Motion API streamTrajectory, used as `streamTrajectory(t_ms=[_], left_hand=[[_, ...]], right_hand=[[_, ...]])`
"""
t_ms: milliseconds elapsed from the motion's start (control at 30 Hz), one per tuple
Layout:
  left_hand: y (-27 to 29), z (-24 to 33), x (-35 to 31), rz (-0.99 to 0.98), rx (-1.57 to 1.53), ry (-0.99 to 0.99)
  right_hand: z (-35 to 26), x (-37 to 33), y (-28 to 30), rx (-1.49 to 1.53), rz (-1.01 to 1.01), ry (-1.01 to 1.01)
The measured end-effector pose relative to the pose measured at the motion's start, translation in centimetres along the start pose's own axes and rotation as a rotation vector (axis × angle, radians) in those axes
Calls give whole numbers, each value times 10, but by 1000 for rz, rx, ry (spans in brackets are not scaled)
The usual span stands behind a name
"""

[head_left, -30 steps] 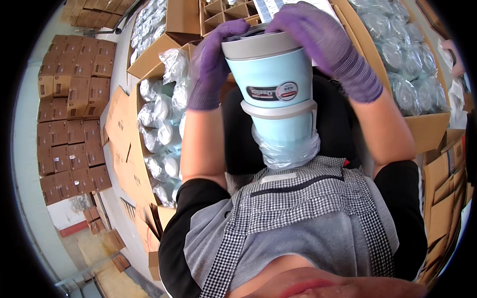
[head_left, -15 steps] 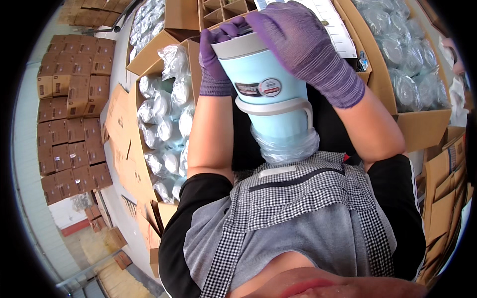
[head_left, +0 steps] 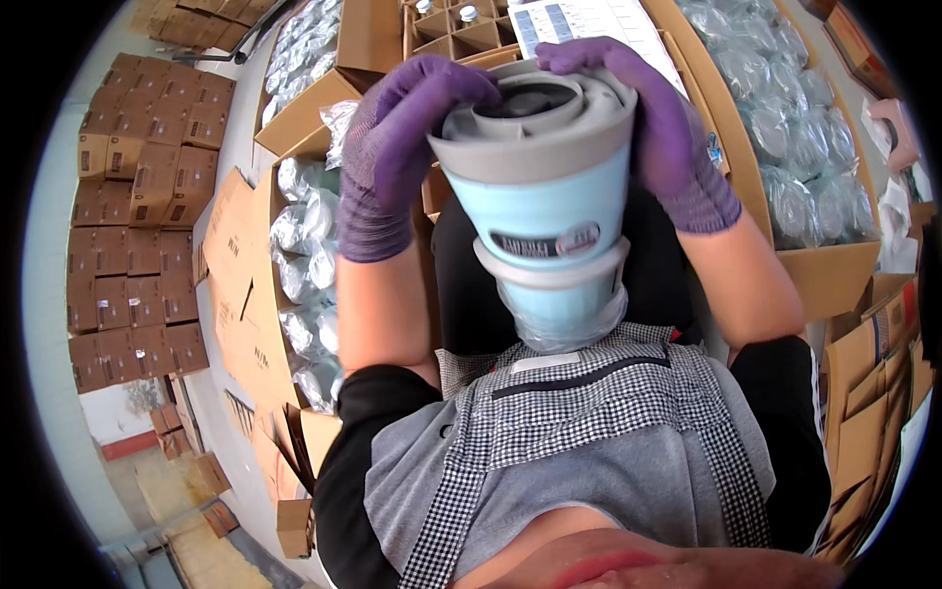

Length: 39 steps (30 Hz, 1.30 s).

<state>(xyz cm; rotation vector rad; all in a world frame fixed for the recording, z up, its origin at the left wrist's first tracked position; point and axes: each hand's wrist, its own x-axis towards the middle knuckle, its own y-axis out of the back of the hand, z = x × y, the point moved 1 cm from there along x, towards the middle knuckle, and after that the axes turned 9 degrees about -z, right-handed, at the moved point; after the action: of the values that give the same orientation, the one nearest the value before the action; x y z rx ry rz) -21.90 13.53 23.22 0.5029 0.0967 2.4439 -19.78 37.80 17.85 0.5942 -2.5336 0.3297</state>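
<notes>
A light blue tumbler (head_left: 549, 201) with a side handle stands tilted in front of my chest, its grey lid (head_left: 530, 162) turned up toward me. Clear plastic film (head_left: 569, 324) is bunched around its narrow base, close against my checked apron. My left hand (head_left: 392, 147), in a purple glove, is curled over the lid's left side with its fingertips near the central opening. On the opposite side my right hand (head_left: 662, 128), gloved alike, wraps the rim, its fingers over the top edge. Both palms are partly hidden.
An open carton (head_left: 260, 275) of film-wrapped tumblers stands at left; another such carton (head_left: 824, 265) is at right. Ahead are a divided box (head_left: 456, 44) with a few bottle tops and a printed sheet (head_left: 599, 34). Flattened cardboard (head_left: 863, 393) leans at right; stacked cartons (head_left: 147, 265) stand far left.
The tumbler has tipped so its lid top now shows. My hands have moved apart to opposite sides of the rim, the right one off the tumbler's front.
</notes>
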Motion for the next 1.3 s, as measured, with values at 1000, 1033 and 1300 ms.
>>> streamTrajectory(t_ms=[1000, 1033, 1300], left_hand=[[-1, 4, 5, -322, 251, 4], [-10, -1, 3, -182, 256, -12], [-47, 20, 24, -112, 298, -354]], right_hand=[[-54, -26, 10, -591, -31, -1], [-68, -29, 2, -658, -89, -2], [-44, -10, 80, 574, -251, -437]])
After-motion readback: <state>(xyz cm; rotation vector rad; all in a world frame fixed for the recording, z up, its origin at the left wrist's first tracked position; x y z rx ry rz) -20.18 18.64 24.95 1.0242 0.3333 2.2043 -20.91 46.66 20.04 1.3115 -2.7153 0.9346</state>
